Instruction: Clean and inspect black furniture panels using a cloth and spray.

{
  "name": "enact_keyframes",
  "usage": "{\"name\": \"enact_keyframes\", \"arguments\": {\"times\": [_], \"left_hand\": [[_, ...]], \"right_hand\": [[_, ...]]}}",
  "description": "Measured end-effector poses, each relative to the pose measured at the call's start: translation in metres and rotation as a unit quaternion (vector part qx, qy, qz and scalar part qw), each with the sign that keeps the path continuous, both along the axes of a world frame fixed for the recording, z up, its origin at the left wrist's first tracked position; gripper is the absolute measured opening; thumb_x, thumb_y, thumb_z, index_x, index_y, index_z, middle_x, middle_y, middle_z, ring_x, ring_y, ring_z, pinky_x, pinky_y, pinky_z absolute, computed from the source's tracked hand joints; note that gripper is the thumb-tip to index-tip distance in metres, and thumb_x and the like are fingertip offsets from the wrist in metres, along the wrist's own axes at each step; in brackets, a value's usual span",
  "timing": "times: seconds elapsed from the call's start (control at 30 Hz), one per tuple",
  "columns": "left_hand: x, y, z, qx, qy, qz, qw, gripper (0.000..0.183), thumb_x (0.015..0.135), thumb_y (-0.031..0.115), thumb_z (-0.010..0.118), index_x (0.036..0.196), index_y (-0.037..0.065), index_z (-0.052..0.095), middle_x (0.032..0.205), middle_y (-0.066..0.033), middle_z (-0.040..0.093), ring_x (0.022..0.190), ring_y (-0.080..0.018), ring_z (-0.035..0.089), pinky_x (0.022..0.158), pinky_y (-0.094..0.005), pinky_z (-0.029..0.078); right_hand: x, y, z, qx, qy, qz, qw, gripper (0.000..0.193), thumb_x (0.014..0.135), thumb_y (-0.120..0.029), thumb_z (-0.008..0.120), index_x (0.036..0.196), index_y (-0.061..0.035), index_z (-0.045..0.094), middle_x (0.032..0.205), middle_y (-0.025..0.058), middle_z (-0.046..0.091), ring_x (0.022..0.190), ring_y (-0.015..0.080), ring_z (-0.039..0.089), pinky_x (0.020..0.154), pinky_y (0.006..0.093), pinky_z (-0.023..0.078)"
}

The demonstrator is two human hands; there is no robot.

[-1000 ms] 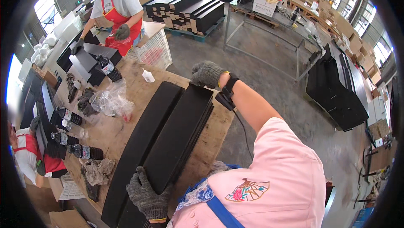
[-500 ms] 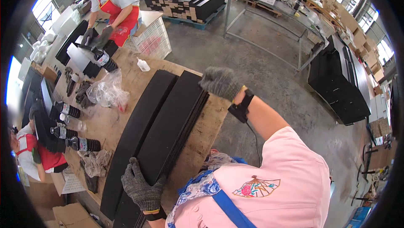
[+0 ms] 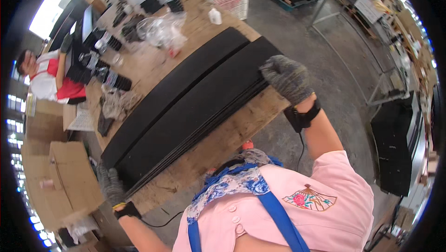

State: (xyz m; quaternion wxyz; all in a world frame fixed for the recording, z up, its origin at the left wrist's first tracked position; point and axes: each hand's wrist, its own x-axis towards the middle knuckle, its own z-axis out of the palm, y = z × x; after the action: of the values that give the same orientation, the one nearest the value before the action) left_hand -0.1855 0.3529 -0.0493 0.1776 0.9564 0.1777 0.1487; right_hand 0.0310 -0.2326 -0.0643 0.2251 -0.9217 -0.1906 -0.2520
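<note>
Head view: hands [image 3: 288, 79] grip a black stack [image 3: 197, 110] at both ends, with panel [image 3: 169, 89], bottles [image 3: 112, 79] and bag [image 3: 162, 30] beyond.

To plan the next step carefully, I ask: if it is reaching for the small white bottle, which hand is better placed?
Probably the right hand: it is at the end of the black boards nearer the small white bottle. The left hand is at the opposite end, farther away.

No lettering can be made out clearly. The dark bottles [image 3: 121, 83] on the worktop [image 3: 232, 130] carry printed labels [image 3: 110, 78], too small and blurred to read, and small pale marks [image 3: 392, 147] on the black stack [image 3: 394, 168] at the right are equally illegible.
</note>
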Motion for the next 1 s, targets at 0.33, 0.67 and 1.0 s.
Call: {"name": "enact_keyframes", "arguments": {"times": [0.33, 0.67, 1.0], "left_hand": [[-0.084, 0.127, -0.039, -0.327, -0.031, 0.027, 0.944, 0.047, 0.106, 0.028, 0.054, 0.145, 0.003, 0.052, 0.147, -0.008, 0.055, 0.136, -0.0162, 0.046, 0.117, -0.0303, 0.03], [-0.083, 0.162, -0.032, -0.447, 0.01, -0.099, 0.889, 0.041, 0.103, 0.021, 0.059, 0.139, 0.002, 0.059, 0.139, -0.0085, 0.061, 0.13, -0.0179, 0.052, 0.113, -0.032, 0.036], [-0.081, 0.176, -0.045, -0.513, -0.01, -0.113, 0.851, 0.037, 0.099, 0.02, 0.065, 0.13, 0.0, 0.065, 0.133, -0.0102, 0.065, 0.127, -0.0195, 0.056, 0.112, -0.0338, 0.038]], "right_hand": [[-0.096, 0.196, -0.007, 0.109, 0.105, 0.263, 0.953, 0.006, 0.08, -0.011, 0.07, 0.083, -0.0091, 0.065, 0.078, 0.0093, 0.065, 0.074, 0.0302, 0.066, 0.064, 0.0363, 0.053], [-0.239, 0.516, 0.004, -0.046, 0.099, 0.421, 0.9, 0.016, 0.071, -0.022, 0.068, 0.078, -0.0076, 0.066, 0.072, 0.0148, 0.069, 0.064, 0.0303, 0.069, 0.054, 0.0436, 0.052], [-0.257, 0.535, 0.017, -0.069, 0.119, 0.398, 0.907, 0.011, 0.075, -0.022, 0.068, 0.073, -0.0116, 0.066, 0.071, 0.0136, 0.067, 0.066, 0.0324, 0.069, 0.056, 0.0435, 0.052]]}}
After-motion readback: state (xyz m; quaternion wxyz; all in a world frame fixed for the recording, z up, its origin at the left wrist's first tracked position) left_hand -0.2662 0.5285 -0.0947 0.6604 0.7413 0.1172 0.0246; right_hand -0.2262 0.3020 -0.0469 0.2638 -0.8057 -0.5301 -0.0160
